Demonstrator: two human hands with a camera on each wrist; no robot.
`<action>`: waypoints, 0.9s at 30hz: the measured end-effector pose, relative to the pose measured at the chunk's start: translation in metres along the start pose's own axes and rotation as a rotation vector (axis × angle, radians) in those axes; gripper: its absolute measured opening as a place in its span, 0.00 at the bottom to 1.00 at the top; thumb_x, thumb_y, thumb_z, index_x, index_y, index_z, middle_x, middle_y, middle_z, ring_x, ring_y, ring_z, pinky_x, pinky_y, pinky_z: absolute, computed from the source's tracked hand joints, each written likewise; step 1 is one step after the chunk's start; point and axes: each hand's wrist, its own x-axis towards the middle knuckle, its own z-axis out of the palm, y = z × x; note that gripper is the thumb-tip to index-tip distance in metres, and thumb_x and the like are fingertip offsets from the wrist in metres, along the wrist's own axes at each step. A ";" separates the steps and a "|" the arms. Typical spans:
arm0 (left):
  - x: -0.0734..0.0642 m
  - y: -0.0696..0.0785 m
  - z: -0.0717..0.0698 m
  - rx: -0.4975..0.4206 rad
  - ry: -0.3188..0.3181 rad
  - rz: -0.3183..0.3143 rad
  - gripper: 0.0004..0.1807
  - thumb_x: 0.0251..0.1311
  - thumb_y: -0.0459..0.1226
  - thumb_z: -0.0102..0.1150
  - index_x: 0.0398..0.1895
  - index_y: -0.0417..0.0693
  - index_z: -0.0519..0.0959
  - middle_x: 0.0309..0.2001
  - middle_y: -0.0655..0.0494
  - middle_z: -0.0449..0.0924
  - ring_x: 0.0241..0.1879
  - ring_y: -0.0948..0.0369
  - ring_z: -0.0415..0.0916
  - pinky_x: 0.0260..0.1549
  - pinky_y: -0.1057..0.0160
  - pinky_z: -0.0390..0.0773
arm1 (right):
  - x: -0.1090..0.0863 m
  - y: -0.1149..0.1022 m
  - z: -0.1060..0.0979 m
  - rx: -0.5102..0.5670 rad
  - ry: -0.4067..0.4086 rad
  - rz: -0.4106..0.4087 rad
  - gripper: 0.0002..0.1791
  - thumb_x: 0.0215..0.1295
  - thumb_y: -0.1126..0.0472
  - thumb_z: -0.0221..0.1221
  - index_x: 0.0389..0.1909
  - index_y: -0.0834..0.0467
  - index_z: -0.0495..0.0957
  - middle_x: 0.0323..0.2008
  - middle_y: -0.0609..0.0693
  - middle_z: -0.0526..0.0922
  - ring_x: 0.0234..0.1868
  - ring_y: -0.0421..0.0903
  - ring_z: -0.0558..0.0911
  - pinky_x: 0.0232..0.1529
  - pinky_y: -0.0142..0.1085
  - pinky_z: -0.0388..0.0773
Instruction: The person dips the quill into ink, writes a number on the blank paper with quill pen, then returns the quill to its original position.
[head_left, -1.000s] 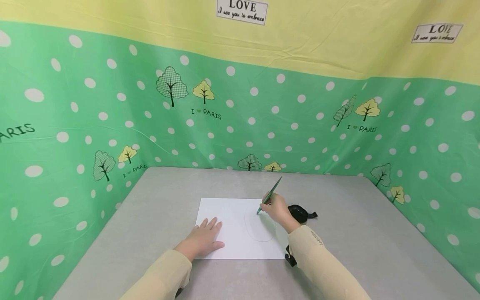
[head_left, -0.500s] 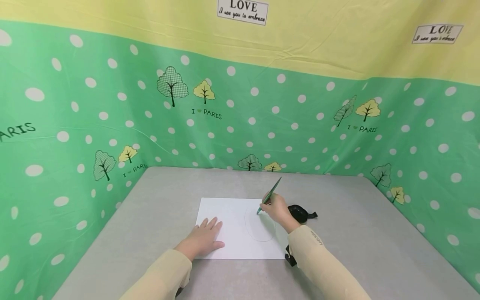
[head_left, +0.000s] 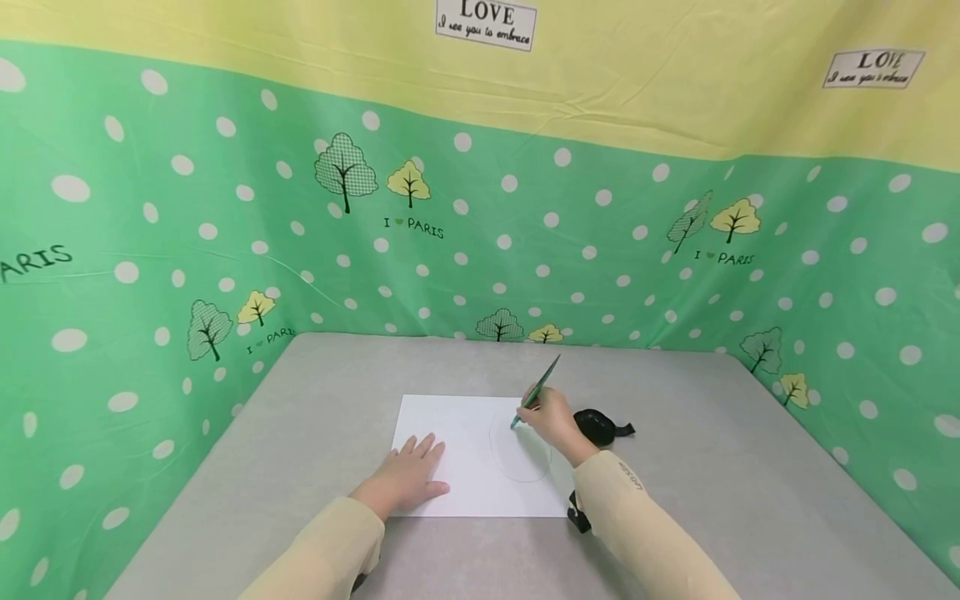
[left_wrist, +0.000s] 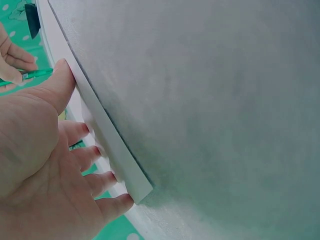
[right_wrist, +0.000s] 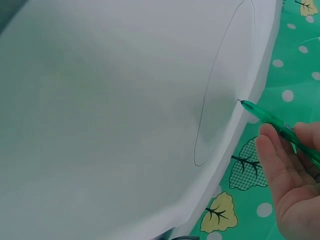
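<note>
A white sheet of paper (head_left: 465,425) lies on the grey table, with a thin oval outline (head_left: 522,482) drawn on its right half. My left hand (head_left: 408,477) rests flat on the sheet's left part, fingers spread; the left wrist view shows its fingertips along the paper (left_wrist: 112,145). Between thumb and fingers my right hand (head_left: 557,418) pinches a green pen (head_left: 543,380), tilted up and away to the right. In the right wrist view the pen (right_wrist: 270,119) meets the paper at a short dark stroke, inside the oval's upper part in the head view.
A rounded black object (head_left: 596,427) with a strap end sits beside the right wrist. Another small black piece (head_left: 578,515) shows under the right sleeve, at the paper's near right corner. A green and yellow printed curtain (head_left: 450,275) surrounds the grey table (head_left: 300,433).
The pen tip and right hand have shifted very slightly to the left in the last half second. The left hand and the paper have stayed in place.
</note>
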 end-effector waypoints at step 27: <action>-0.004 0.003 -0.004 -0.017 0.000 -0.013 0.36 0.59 0.50 0.55 0.65 0.39 0.62 0.67 0.40 0.54 0.66 0.40 0.47 0.61 0.41 0.50 | -0.006 -0.009 0.006 0.019 -0.010 -0.036 0.05 0.55 0.70 0.61 0.26 0.62 0.73 0.21 0.49 0.77 0.25 0.43 0.77 0.26 0.34 0.75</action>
